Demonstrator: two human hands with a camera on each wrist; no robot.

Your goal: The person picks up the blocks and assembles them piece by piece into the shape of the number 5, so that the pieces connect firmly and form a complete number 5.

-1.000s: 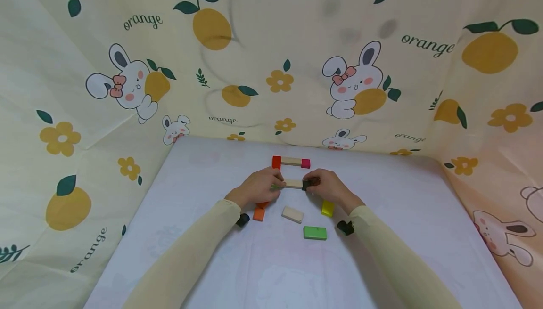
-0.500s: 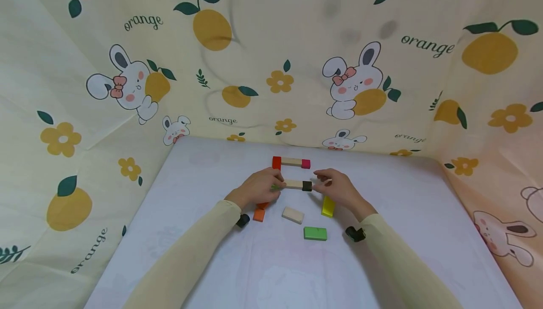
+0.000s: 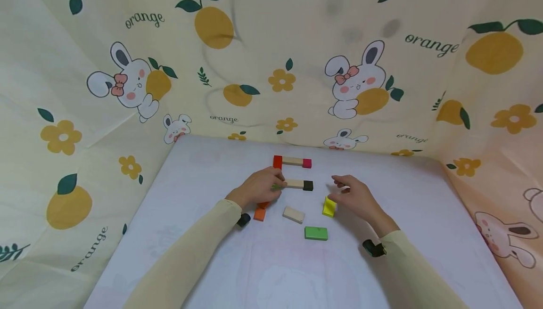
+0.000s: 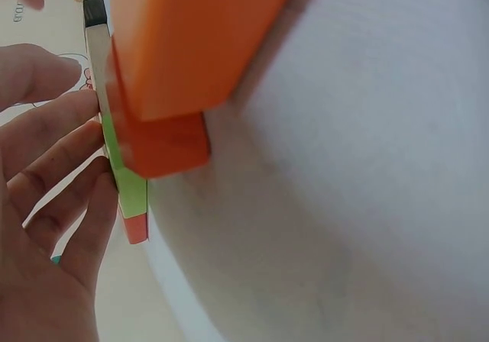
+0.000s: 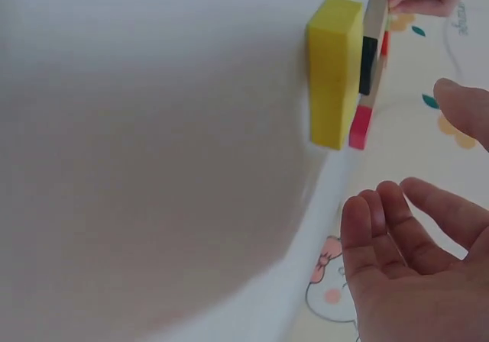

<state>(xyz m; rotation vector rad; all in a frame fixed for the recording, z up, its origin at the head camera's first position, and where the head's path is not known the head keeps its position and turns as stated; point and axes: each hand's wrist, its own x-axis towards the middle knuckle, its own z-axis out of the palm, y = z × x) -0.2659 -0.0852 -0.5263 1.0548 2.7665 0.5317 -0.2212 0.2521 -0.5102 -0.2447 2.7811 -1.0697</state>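
Note:
My left hand [image 3: 260,186] rests at the left end of a row of blocks; its fingertips touch a light green block [image 4: 130,185]. That row continues right as a plain wooden block [image 3: 294,183] and a black block [image 3: 308,185]. My right hand [image 3: 354,196] hovers with fingers loosely bent and holds nothing, beside a yellow block [image 3: 328,207]. Farther back, a red block [image 3: 277,162], a plain wooden block [image 3: 292,161] and a pink block [image 3: 307,163] form another row. An orange block [image 3: 259,214] and an orange-red block [image 4: 168,147] lie nearer me; the left hand partly covers the orange-red one.
A loose plain wooden block [image 3: 293,214] and a bright green block [image 3: 316,233] lie in front of the rows. Everything is on a white tabletop [image 3: 263,271]. A patterned curtain [image 3: 297,101] encloses the table's back and sides.
My right hand has let go of the black block and moved right and towards me, to beside the yellow block. The left hand stays in place.

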